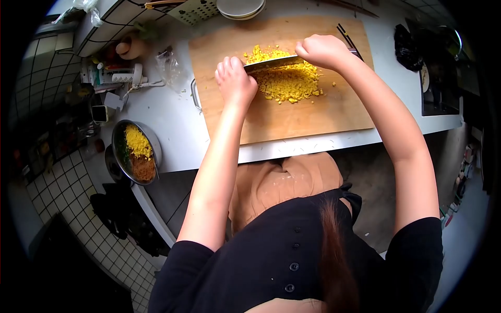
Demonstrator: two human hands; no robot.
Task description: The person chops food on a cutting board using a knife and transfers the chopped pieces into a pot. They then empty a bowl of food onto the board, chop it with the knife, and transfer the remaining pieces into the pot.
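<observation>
A wide-bladed kitchen knife (275, 62) lies across a heap of finely chopped yellow food (288, 84) that looks like cooked egg. My right hand (324, 51) is closed round its handle end, at the right of the heap. At the blade's far left end, my left hand (236, 81) is closed with its fingers curled over the tip. Yellow bits lie on both sides of the blade, most of them on the near side. Under it all is a wooden cutting board (308, 117).
A metal bowl (158, 151) at the counter's left edge holds yellow bits, brown shreds and something green. Dark chopsticks (344, 35) lie on the board's far right. Stacked plates (240, 7) and a green perforated basket (197, 12) stand behind. A phone (99, 113) sits at left.
</observation>
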